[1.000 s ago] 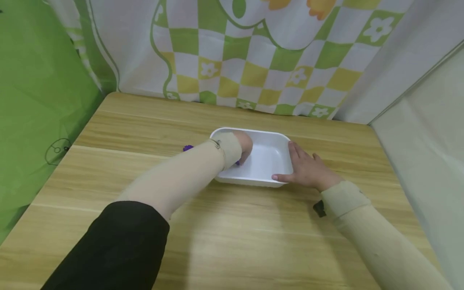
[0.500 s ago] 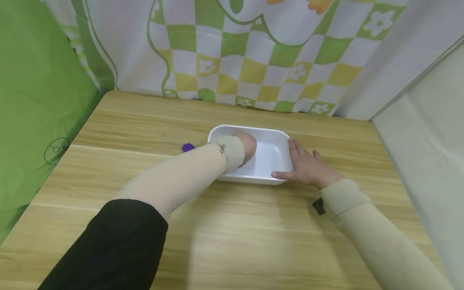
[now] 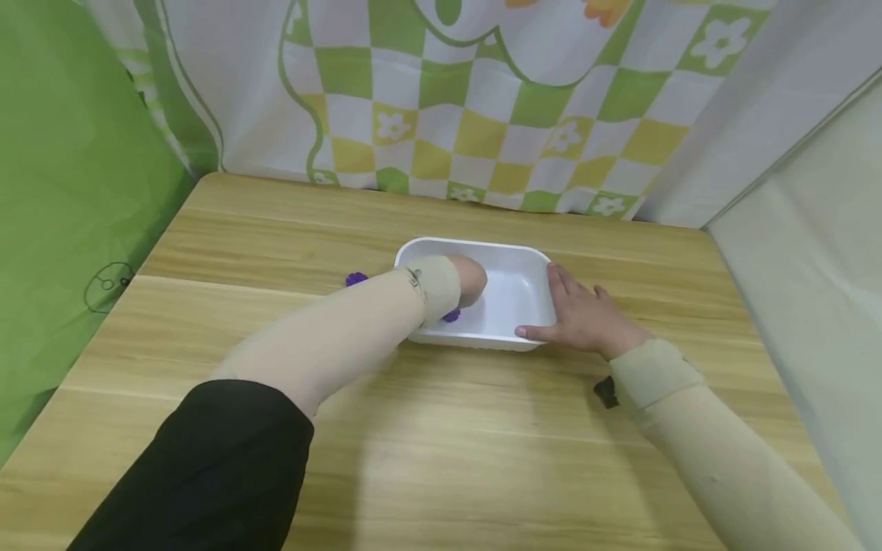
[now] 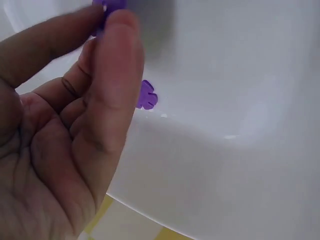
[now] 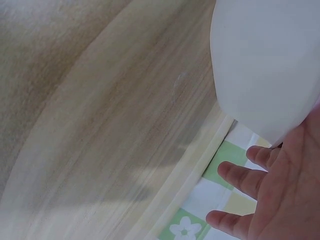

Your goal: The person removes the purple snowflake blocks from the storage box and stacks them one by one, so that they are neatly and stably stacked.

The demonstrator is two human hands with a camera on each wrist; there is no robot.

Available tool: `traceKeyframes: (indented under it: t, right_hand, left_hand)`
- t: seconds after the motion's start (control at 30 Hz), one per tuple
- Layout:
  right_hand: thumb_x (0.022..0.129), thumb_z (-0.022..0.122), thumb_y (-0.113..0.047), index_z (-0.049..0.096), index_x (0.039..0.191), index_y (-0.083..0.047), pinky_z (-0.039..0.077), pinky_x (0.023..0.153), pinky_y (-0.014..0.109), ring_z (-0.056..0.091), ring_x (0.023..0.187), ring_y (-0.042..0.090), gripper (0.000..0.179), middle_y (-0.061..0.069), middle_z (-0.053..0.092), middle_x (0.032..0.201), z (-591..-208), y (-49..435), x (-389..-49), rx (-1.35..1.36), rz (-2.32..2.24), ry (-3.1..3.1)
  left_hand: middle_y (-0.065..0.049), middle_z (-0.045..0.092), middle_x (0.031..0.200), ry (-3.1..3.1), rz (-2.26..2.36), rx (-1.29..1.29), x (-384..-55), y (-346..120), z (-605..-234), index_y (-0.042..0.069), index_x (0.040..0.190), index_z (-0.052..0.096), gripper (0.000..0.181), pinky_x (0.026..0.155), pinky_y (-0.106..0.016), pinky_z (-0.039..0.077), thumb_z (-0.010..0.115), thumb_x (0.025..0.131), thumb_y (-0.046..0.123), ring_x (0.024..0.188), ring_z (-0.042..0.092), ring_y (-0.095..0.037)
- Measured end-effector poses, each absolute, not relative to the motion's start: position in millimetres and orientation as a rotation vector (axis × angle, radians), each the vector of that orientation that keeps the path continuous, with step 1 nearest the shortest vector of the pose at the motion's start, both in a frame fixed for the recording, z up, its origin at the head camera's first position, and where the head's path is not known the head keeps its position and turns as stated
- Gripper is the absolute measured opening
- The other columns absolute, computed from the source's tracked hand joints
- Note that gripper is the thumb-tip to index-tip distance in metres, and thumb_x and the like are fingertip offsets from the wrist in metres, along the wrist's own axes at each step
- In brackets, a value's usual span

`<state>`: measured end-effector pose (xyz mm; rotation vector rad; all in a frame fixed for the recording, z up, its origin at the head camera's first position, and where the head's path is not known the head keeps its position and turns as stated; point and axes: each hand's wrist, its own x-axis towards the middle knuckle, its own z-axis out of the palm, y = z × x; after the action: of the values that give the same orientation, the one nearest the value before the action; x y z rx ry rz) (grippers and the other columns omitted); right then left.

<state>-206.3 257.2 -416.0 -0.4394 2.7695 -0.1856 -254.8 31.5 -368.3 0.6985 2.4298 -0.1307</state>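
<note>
A white plastic tray [image 3: 513, 287] with raised walls stands on the table. My left hand [image 3: 472, 279] reaches down inside its left half. In the left wrist view, thumb and index finger pinch a small purple piece [image 4: 111, 7], cut off by the top of the view. A purple flower-shaped piece [image 4: 147, 95] lies on the tray floor beyond the fingers. The head view has a purple piece [image 3: 451, 314] in the tray beside that hand. Against the tray's right end rests my right hand [image 3: 586, 317], its thumb on the front rim and its fingers extended.
Left of the tray, another purple piece [image 3: 356, 278] lies on the wooden table [image 3: 441, 428], partly behind the left forearm. A small black object [image 3: 606, 392] is by the right cuff. A checked curtain [image 3: 496, 138] hangs along the back edge.
My left hand has shifted slightly within the tray, and a purple piece beside it shows again after being hidden half a second ago. The right hand stays on the tray's end.
</note>
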Motion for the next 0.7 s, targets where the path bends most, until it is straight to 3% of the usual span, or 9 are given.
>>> traceKeyframes:
  t: [0.1, 0.17, 0.27, 0.43, 0.7]
  right_hand:
    - [0.090, 0.061, -0.072, 0.002, 0.157, 0.015, 0.021, 0.110, 0.080, 0.024, 0.149, 0.049, 0.124, 0.035, 0.011, 0.164, -414, 256, -206, -0.439, -0.185, 2.773]
    - [0.090, 0.060, -0.072, 0.003, 0.157, 0.015, 0.022, 0.109, 0.080, 0.025, 0.148, 0.050, 0.123, 0.035, 0.012, 0.164, -413, 256, -205, -0.439, -0.183, 2.774]
    - [0.091, 0.060, -0.072, 0.004, 0.157, 0.015, 0.022, 0.110, 0.080, 0.026, 0.148, 0.050, 0.123, 0.036, 0.013, 0.164, -411, 257, -205, -0.433, -0.174, 2.779]
    - [0.090, 0.061, -0.073, 0.004, 0.157, 0.015, 0.021, 0.110, 0.079, 0.027, 0.148, 0.050, 0.124, 0.035, 0.013, 0.164, -412, 259, -204, -0.436, -0.145, 2.784]
    - [0.088, 0.058, -0.077, 0.004, 0.156, 0.016, 0.021, 0.111, 0.078, 0.027, 0.147, 0.050, 0.128, 0.036, 0.012, 0.163, -414, 257, -202, -0.425, -0.122, 2.782]
  left_hand:
    - [-0.011, 0.065, 0.106, 2.378, -0.125, 0.719, -268, 29, -372, 0.007, 0.091, 0.063, 0.010, 0.069, -0.026, 0.052, 0.058, 0.092, 0.000, 0.081, 0.057, -0.018]
    - [-0.010, 0.063, 0.097, 2.360, -0.176, 0.797, -278, 29, -376, 0.008, 0.081, 0.058, 0.015, 0.054, -0.019, 0.045, 0.059, 0.088, -0.005, 0.068, 0.051, -0.014]
    - [-0.010, 0.062, 0.090, 2.357, -0.137, 0.834, -289, 27, -376, 0.008, 0.079, 0.057, 0.017, 0.045, -0.016, 0.040, 0.059, 0.088, -0.007, 0.058, 0.048, -0.010]
    - [-0.008, 0.064, 0.081, 2.398, 0.166, 0.794, -291, 10, -360, 0.005, 0.087, 0.063, 0.014, 0.051, -0.021, 0.044, 0.056, 0.095, -0.004, 0.060, 0.052, -0.012]
    - [-0.009, 0.062, 0.086, 2.448, 0.563, 0.877, -289, -46, -338, 0.004, 0.087, 0.059, 0.019, 0.064, -0.029, 0.049, 0.050, 0.085, -0.012, 0.074, 0.057, -0.019]
